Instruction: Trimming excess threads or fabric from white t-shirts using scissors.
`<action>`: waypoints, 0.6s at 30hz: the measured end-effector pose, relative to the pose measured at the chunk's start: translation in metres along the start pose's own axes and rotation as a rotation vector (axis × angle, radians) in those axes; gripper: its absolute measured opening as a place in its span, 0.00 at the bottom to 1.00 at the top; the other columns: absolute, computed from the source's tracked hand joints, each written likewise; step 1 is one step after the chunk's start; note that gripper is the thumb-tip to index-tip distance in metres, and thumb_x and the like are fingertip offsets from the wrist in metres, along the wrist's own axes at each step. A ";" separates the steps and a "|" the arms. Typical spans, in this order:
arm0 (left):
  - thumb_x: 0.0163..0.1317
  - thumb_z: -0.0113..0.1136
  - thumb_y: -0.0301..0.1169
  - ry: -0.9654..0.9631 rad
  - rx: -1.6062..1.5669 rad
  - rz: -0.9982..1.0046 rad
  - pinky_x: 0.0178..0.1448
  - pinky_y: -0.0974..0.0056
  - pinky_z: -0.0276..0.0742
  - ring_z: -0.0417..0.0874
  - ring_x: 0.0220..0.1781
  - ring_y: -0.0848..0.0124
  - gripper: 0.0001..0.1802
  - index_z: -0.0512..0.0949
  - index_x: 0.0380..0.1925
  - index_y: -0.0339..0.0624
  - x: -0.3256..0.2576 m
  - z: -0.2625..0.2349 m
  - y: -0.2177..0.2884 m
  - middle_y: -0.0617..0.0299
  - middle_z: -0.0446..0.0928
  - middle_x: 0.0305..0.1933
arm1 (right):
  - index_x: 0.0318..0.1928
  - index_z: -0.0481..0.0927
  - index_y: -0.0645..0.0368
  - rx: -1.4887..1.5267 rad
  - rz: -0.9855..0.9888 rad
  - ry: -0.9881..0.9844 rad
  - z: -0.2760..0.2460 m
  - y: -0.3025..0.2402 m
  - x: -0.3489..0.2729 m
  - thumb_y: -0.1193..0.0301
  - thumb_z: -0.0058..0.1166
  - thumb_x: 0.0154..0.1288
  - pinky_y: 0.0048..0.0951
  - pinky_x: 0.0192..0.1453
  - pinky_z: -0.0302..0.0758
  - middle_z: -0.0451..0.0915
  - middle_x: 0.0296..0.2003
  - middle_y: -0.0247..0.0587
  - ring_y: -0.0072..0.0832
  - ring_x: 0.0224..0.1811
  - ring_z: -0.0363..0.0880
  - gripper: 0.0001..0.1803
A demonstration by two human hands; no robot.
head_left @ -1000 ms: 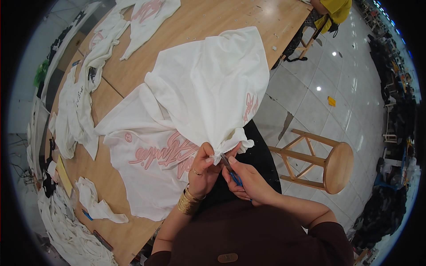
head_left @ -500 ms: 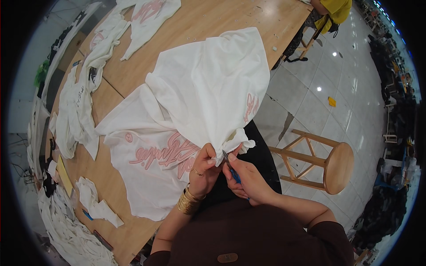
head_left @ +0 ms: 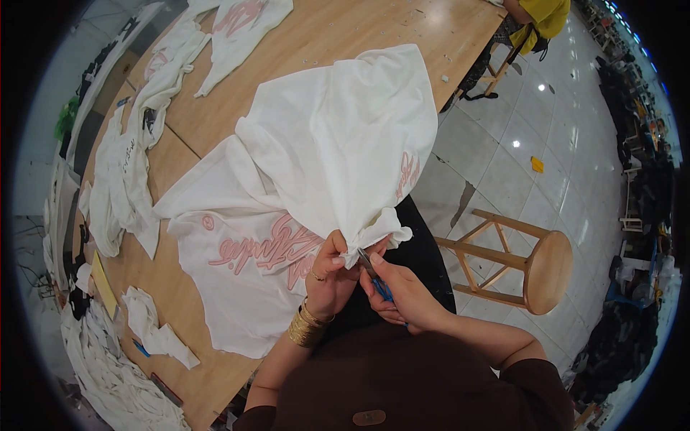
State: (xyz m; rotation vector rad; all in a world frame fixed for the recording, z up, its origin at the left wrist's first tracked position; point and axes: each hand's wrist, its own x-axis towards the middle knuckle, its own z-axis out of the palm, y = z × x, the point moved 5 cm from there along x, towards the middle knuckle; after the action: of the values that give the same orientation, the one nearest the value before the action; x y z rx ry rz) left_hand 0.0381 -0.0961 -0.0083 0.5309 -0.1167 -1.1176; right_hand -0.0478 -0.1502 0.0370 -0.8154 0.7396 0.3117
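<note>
The white garment [head_left: 338, 136] is spread ahead of the 2 hands, largely over the table [head_left: 338, 29], its gathered end pinched between thumb and fingers of the left hand [head_left: 332, 279]. The snips [head_left: 374, 277] are gripped in the curled right hand [head_left: 404, 293], tips at that end, near the left thumb; blade gap cannot be told. The pinched end is best kept taut, the tips shallow, fingertips well clear.

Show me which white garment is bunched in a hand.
The white fabric garment at picture centre, its end pinched by the left hand; white garments by the left edge of the wooden table lie untouched.
</note>
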 end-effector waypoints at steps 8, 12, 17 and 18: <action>0.50 0.44 0.32 0.017 0.031 -0.003 0.68 0.44 0.53 0.67 0.60 0.49 0.08 0.61 0.28 0.41 -0.001 -0.007 -0.003 0.42 0.69 0.52 | 0.27 0.65 0.57 0.047 0.012 0.013 0.000 0.003 0.003 0.49 0.27 0.71 0.17 0.11 0.46 0.54 0.10 0.25 0.13 0.08 0.47 0.26; 0.50 0.44 0.32 0.005 0.046 -0.022 0.68 0.44 0.53 0.67 0.58 0.52 0.08 0.61 0.27 0.41 -0.001 -0.005 -0.001 0.43 0.70 0.50 | 0.27 0.64 0.57 -0.002 -0.019 0.028 0.000 0.002 0.005 0.49 0.27 0.71 0.17 0.11 0.46 0.54 0.10 0.25 0.13 0.07 0.47 0.26; 0.51 0.44 0.32 0.004 -0.032 -0.007 0.69 0.43 0.49 0.65 0.61 0.48 0.07 0.62 0.27 0.41 0.000 -0.007 -0.003 0.41 0.68 0.54 | 0.27 0.65 0.57 0.053 -0.038 0.036 0.000 0.001 0.005 0.50 0.27 0.71 0.17 0.11 0.46 0.54 0.10 0.25 0.13 0.07 0.47 0.25; 0.51 0.44 0.32 0.004 -0.032 -0.007 0.69 0.43 0.49 0.65 0.61 0.48 0.07 0.62 0.27 0.41 0.000 -0.006 -0.003 0.41 0.68 0.54 | 0.27 0.65 0.57 0.053 -0.038 0.036 -0.001 0.001 0.004 0.50 0.27 0.71 0.17 0.11 0.46 0.54 0.10 0.25 0.13 0.07 0.47 0.25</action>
State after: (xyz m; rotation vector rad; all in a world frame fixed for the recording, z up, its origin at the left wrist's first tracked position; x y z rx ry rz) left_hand 0.0376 -0.0952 -0.0154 0.5049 -0.0934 -1.1231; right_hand -0.0454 -0.1504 0.0333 -0.7860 0.7618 0.2430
